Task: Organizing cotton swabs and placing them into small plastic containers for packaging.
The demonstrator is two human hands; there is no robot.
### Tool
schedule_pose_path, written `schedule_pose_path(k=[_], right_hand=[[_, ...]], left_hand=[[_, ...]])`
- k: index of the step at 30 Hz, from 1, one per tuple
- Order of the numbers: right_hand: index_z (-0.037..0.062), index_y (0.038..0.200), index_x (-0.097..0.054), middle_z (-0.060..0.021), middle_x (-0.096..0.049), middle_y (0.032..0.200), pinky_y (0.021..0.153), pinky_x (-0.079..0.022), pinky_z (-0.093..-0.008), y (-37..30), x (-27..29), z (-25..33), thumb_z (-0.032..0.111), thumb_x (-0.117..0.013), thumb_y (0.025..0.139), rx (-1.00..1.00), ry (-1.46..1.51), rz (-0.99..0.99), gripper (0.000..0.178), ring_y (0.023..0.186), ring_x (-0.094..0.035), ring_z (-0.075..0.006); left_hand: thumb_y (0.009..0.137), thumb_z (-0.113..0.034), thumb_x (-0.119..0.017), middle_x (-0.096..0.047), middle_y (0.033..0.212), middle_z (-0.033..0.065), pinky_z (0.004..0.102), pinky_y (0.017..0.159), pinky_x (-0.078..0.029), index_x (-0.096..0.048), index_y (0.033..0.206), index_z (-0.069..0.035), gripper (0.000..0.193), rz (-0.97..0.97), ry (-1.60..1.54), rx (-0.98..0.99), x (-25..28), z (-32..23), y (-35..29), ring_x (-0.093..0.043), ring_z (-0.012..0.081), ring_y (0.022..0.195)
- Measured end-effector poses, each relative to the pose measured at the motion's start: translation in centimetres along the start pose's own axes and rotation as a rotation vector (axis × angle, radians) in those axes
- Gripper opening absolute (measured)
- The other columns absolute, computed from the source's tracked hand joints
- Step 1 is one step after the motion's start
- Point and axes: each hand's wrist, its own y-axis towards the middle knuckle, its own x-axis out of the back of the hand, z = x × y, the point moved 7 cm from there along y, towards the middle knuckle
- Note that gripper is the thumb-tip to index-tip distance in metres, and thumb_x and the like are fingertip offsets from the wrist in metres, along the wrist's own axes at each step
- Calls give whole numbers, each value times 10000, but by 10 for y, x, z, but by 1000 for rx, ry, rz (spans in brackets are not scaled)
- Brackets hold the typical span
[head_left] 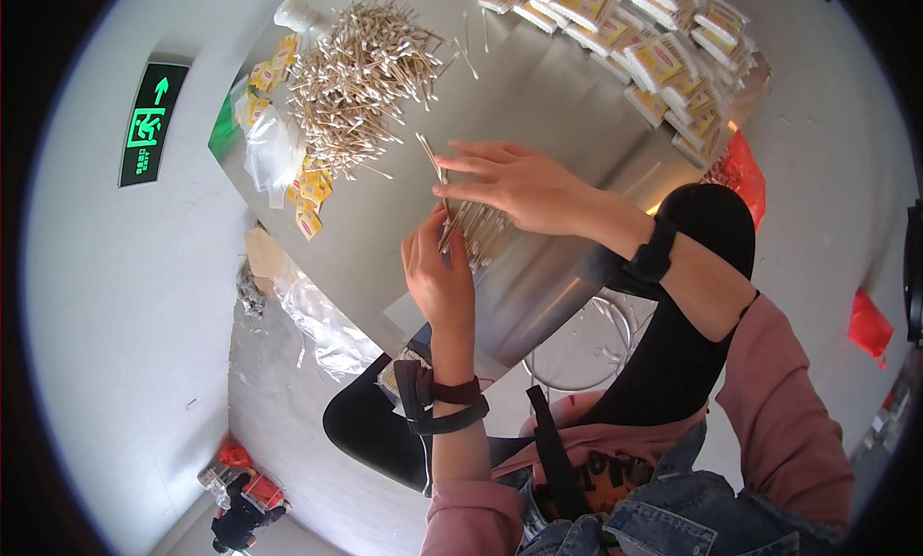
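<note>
Recorder: State the largest item first.

Inspector: A metal-topped table (538, 104), extending beneath both hands and well past them.

Recorder: Next in size?

Inspector: A pile of packed cotton swabs (659, 61) with yellow-and-white labels, beyond the hands and to their right. Then a heap of loose cotton swabs (361, 80), beyond the hands and to their left, with the sticks lying in all directions.

Recorder: Condition of the hands?

Inspector: The right hand (510, 184) reaches across with its fingers extended and apart, the fingertips at a few thin swabs. Its thumb is hidden, so I cannot tell whether it grips. The left hand (439, 267), nearer the body, has thumb and fingers curled around the lower part of those swabs, in a pinch.

Recorder: Smaller items?

Inspector: Clear plastic bags (272, 152), well to the left of both hands. A layer of swabs (484, 231) lies on the tabletop partly under the right hand, just right of the left thumb, sticks roughly side by side. Yellow cards (311, 195) lie left of the hands, near the bags.

Recorder: And the smallest?

Inspector: The few swabs (427, 150) at the fingers, slanting, their upper ends projecting past the right fingertips.
</note>
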Motion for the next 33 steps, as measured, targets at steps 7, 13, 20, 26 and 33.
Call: schedule_pose_path(k=[7, 13, 20, 26, 33], right_hand=[[103, 1099, -716, -27, -618, 1325, 1100, -420, -395, 1, -7, -8, 34, -624, 834, 94, -170, -45, 289, 1349, -493, -237], [79, 867, -675, -1, -635, 953, 941, -468, -367, 2, 8, -21, 47, -686, 773, 29, -132, -145, 100, 1068, -589, -205], [101, 786, -653, -3, -614, 874, 895, -460, -338, 0, 19, -29, 79, -682, 774, -38, -250, -220, 38, 982, -570, -199], [106, 839, -673, -3, -614, 878, 886, -465, -343, -5, 17, -26, 88, -697, 787, -59, -204, -172, 61, 977, -574, -200], [93, 893, -635, -4, -618, 908, 888, -465, -364, -15, 25, -18, 45, -711, 795, -2, -58, -63, 133, 956, -585, -222]], left_hand=[[854, 31, -690, -733, 1019, 95, 392, 827, -526, -691, 972, -20, 128, -43, -54, -5, -6, 0, -2, -660, 293, 927], [835, 53, -697, -718, 928, 90, 386, 779, -519, -682, 909, -22, 106, -62, -53, -11, 2, 2, -6, -654, 284, 875], [832, 62, -694, -729, 940, 88, 377, 787, -524, -707, 929, -26, 132, -45, -67, -20, 2, 1, -9, -659, 280, 874], [937, -42, -640, -674, 1271, 141, 431, 1004, -475, -676, 1201, -27, 267, 10, -15, -42, -10, -14, -17, -623, 315, 1183], [941, -658, -503, -192, 1623, 299, 545, 1219, -169, -180, 1549, 107, 1029, 233, 502, -39, -55, -24, -40, -169, 414, 1527]])
